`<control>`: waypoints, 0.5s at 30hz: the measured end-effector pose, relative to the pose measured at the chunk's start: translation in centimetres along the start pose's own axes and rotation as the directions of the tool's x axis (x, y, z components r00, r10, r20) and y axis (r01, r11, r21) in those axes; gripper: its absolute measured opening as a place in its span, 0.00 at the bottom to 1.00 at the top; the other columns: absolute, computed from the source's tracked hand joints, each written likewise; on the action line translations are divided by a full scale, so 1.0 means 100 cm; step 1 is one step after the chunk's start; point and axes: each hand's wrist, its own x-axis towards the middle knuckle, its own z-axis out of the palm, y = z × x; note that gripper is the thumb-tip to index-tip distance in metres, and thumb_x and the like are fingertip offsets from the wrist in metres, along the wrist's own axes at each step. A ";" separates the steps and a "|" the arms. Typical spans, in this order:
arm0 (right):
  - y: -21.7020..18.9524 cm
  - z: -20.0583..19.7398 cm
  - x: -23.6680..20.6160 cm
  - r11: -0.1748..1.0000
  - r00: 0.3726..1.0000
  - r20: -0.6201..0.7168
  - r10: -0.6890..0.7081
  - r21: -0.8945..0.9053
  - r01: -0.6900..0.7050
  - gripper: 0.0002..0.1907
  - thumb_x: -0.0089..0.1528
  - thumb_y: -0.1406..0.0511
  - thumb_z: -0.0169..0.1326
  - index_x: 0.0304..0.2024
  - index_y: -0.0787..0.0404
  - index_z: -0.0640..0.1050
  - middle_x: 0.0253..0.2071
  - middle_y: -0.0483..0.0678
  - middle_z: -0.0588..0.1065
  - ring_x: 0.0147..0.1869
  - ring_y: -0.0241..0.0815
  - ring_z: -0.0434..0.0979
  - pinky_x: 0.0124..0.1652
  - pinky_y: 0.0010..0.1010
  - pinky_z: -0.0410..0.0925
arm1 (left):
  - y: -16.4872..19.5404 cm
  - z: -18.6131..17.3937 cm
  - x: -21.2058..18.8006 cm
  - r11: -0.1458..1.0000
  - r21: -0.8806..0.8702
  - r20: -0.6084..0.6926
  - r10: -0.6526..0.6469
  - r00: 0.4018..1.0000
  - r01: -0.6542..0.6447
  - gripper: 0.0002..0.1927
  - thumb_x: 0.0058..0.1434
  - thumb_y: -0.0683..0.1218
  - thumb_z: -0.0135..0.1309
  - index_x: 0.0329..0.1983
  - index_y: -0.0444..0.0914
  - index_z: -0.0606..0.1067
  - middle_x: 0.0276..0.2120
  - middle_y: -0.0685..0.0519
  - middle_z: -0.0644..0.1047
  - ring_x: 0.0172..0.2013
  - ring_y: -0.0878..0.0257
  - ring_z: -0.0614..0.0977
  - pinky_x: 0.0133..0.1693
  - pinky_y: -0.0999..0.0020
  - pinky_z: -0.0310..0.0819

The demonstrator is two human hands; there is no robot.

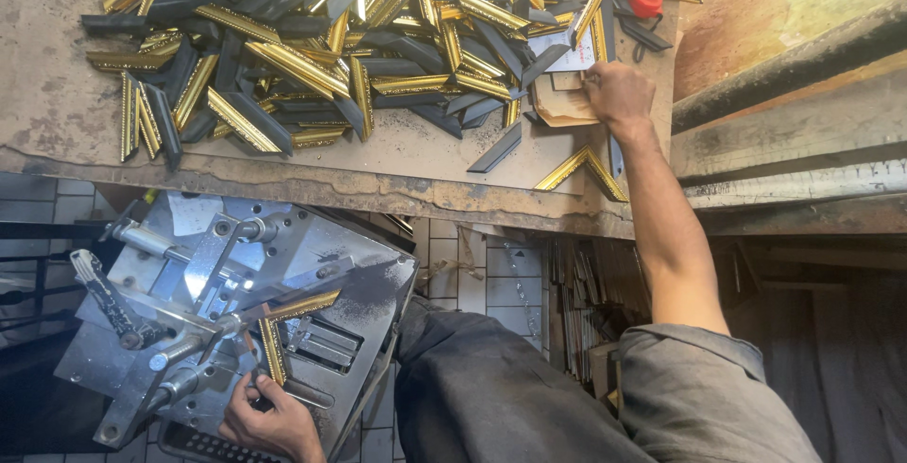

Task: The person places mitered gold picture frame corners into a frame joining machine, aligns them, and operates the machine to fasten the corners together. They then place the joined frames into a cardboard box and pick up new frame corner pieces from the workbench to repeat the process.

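My left hand (267,418) grips the near end of a gold and black frame corner piece (283,331) that lies in the jaws of a metal joining machine (217,274). My right hand (619,93) reaches far out over the workbench and rests on a small stack of brown cardboard and paper pieces (564,104), fingers curled down; whether it holds anything I cannot tell. A finished gold L-shaped corner (581,168) lies on the bench just beside my right forearm.
A large heap of short gold and black moulding pieces (312,47) covers the worn workbench (57,113). A red object (645,0) sits at the back right. Wooden beams (794,113) run along the right. Tiled floor (472,283) and my grey trousers (491,397) lie below.
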 end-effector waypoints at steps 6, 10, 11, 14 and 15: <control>-0.001 0.001 -0.004 0.996 0.991 -0.105 -0.082 -0.037 0.079 0.07 0.67 0.59 0.59 0.40 0.53 0.83 0.40 0.50 0.80 0.41 0.56 0.81 0.39 0.48 0.70 | 0.003 -0.001 0.001 1.000 -0.017 -0.017 -0.008 1.000 0.008 0.05 0.72 0.41 0.60 0.47 0.34 0.77 0.35 0.51 0.74 0.44 0.52 0.71 0.51 0.54 0.65; -0.003 0.003 -0.006 0.989 0.978 -0.204 0.033 0.146 -0.003 0.06 0.66 0.60 0.59 0.41 0.54 0.83 0.42 0.51 0.81 0.43 0.58 0.81 0.42 0.48 0.71 | 0.006 -0.002 0.002 1.000 -0.027 -0.034 0.011 0.999 -0.012 0.05 0.71 0.40 0.60 0.47 0.34 0.77 0.35 0.51 0.74 0.46 0.52 0.71 0.52 0.54 0.65; -0.003 0.004 -0.005 0.989 0.977 -0.209 0.050 0.146 -0.020 0.07 0.65 0.60 0.59 0.41 0.55 0.83 0.41 0.51 0.81 0.42 0.58 0.81 0.41 0.48 0.71 | 0.006 -0.002 0.002 0.999 -0.028 -0.037 0.015 0.999 -0.016 0.05 0.71 0.40 0.60 0.47 0.34 0.77 0.35 0.51 0.74 0.46 0.52 0.71 0.52 0.54 0.65; -0.006 0.007 -0.002 0.990 0.971 -0.217 0.100 0.120 -0.076 0.07 0.65 0.60 0.60 0.40 0.56 0.83 0.37 0.53 0.81 0.40 0.58 0.82 0.39 0.48 0.71 | 0.006 -0.003 0.002 0.999 -0.037 -0.022 -0.009 1.000 0.009 0.04 0.71 0.40 0.59 0.46 0.34 0.77 0.36 0.52 0.74 0.46 0.52 0.71 0.51 0.55 0.65; -0.006 0.008 -0.002 0.991 0.970 -0.213 0.113 0.090 -0.095 0.08 0.66 0.59 0.61 0.39 0.56 0.83 0.35 0.54 0.80 0.38 0.59 0.82 0.38 0.48 0.71 | 0.006 -0.002 0.001 1.000 -0.031 -0.024 -0.002 1.000 0.001 0.04 0.72 0.40 0.59 0.47 0.34 0.77 0.36 0.52 0.74 0.45 0.53 0.71 0.52 0.54 0.65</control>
